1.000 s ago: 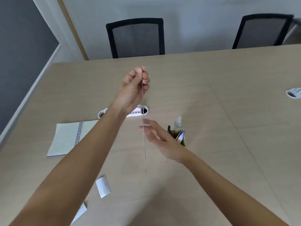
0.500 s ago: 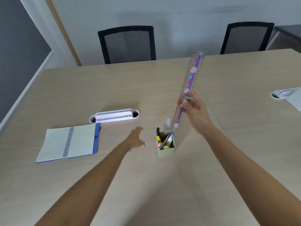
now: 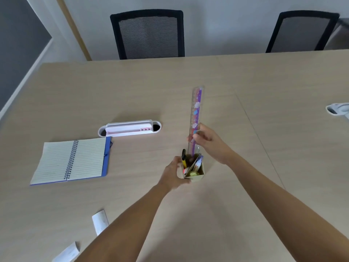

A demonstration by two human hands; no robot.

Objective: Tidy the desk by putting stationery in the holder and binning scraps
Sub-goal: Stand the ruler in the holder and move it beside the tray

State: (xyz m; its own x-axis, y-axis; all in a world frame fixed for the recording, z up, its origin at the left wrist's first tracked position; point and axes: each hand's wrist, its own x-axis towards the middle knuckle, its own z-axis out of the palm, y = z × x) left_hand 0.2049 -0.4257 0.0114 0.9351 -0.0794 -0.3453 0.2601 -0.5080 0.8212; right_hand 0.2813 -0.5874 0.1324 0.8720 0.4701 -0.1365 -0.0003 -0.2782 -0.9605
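A small tan cardboard holder [image 3: 196, 177] stands mid-table with a black and yellow pen and other small items inside. A clear ruler with a purple patterned strip [image 3: 196, 114] stands upright, its lower end inside the holder's back compartment. My right hand [image 3: 209, 142] pinches the ruler low down. My left hand [image 3: 172, 173] grips the holder's left side. Two white paper scraps lie near the front edge, one [image 3: 100, 222] beside my left forearm and one [image 3: 68, 253] at the bottom.
An open spiral notebook [image 3: 69, 160] lies at the left. Behind it sits a white and pink cable port [image 3: 130, 128] in the table. Another white port [image 3: 338, 108] is at the right edge. Two black mesh chairs [image 3: 149, 34] stand beyond the far edge.
The ruler passed from my left hand to my right and came down upright into the holder. My left hand moved over and closed on the holder's side.
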